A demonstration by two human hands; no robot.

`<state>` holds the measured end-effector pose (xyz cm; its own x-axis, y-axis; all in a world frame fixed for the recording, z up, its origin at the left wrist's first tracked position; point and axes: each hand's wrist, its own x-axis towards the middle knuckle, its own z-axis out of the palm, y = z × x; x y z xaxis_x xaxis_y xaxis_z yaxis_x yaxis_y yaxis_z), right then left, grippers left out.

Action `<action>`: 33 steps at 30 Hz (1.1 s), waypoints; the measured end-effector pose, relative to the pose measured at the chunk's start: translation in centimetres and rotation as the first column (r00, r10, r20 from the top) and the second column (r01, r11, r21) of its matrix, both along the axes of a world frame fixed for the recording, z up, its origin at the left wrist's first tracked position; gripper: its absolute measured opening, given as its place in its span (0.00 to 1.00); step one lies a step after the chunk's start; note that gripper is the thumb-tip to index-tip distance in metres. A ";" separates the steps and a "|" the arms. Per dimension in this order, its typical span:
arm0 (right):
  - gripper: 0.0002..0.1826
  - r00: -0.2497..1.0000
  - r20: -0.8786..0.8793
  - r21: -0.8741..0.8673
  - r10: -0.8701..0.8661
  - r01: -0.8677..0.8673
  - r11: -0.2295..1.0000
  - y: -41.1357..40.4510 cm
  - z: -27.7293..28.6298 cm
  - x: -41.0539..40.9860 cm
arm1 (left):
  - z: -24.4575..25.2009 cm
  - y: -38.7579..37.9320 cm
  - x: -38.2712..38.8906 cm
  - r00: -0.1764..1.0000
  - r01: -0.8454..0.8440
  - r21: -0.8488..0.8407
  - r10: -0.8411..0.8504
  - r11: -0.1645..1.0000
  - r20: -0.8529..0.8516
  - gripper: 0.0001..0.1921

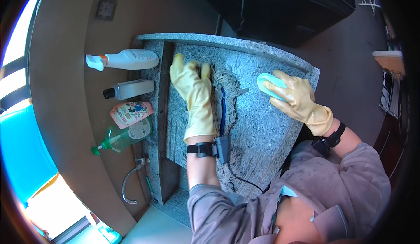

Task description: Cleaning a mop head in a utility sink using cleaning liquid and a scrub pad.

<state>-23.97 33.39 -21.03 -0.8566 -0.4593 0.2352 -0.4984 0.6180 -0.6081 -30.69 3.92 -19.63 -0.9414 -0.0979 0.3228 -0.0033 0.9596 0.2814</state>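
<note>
Both my hands wear pale yellow rubber gloves, over a speckled grey granite slab (259, 135) with grooves cut into it. My right hand (292, 89) holds a mint-green oval block (271, 83), a brush or a bar of soap; I cannot tell which. My left hand (192, 80) lies over the slab's left part with bent fingers, and its palm is hidden. Against that hand's inner side lies a wet grey mop head (232, 93) of stringy strands, with a blue strip (223, 112) along it. Whether the left fingers grip any strands is unclear.
On the left ledge stand a white spray bottle (133, 59), a black-capped bottle (134, 89), a pink floral refill pouch (131, 113) and a green pump bottle (131, 134). A curved metal tap (126, 181) sits below them. A raised stone rim (229, 40) borders the slab's far side.
</note>
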 end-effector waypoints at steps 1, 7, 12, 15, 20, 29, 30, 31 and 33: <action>0.27 1.000 -0.004 0.004 -0.013 0.013 1.000 0.2 -0.1 0.1 | -1.4 -0.5 0.3 0.985 -0.065 -0.109 0.046 0.992 -0.169 0.20; 0.32 0.977 -0.148 0.066 0.153 -0.144 0.987 -0.7 0.3 0.0 | -1.5 -2.0 10.3 0.999 -0.051 -0.108 0.052 0.993 0.006 0.30; 0.38 0.968 0.049 0.210 0.246 -0.251 0.945 -1.4 0.2 -0.3 | -1.6 -3.1 23.9 0.954 -0.149 -0.170 0.187 0.974 0.235 0.38; 0.37 0.964 0.027 0.188 0.265 -0.266 0.946 -3.9 1.9 -0.2 | -4.6 -2.7 28.3 0.888 -0.188 -0.199 0.253 0.962 0.384 0.46; 0.28 0.798 0.483 -0.098 0.362 -0.361 0.927 -16.2 3.5 3.4 | -5.5 -1.8 30.2 0.906 -0.142 -0.165 0.195 0.976 0.375 0.48; 0.10 0.889 -0.117 0.539 0.443 -0.319 0.780 -15.7 -1.1 -9.7 | -4.9 -0.5 31.8 0.933 -0.141 -0.035 0.145 0.989 0.330 0.46; 0.10 0.879 -0.264 0.623 0.398 -0.160 0.766 -15.0 -1.8 -11.5 | -4.9 -0.5 31.7 0.935 -0.141 -0.033 0.144 0.990 0.324 0.46; 0.10 0.868 -0.267 0.628 0.418 -0.172 0.759 -15.5 -1.2 -11.2 | -5.2 -0.8 31.5 0.934 -0.162 -0.027 0.162 0.986 0.319 0.46; 0.09 0.851 -0.239 0.342 0.468 -0.378 0.860 -15.3 1.0 -8.3 | -5.1 -0.8 32.0 0.941 -0.165 -0.041 0.170 0.985 0.293 0.45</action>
<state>-32.24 18.11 -20.00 -0.4690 -0.8436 0.2615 -0.8798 0.4203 -0.2222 1.27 3.14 -24.70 -0.9651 -0.2595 0.0361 -0.2447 0.9422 0.2289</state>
